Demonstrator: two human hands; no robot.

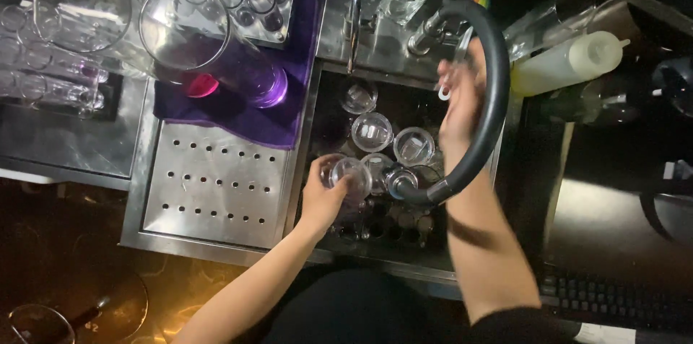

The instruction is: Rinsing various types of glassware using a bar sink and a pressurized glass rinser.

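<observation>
Glass [349,174] in hands [323,199], sink [328,109] dim

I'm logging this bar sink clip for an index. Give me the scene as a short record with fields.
setting: steel sink with a perforated drainboard to its left
left hand: grips a small clear glass over the sink
right hand: raised at the tap, beside the black flexible hose
in sink: several more clear glasses
left of sink: large upturned glasses on a purple cloth
right of sink: pale squeeze bottle
</observation>
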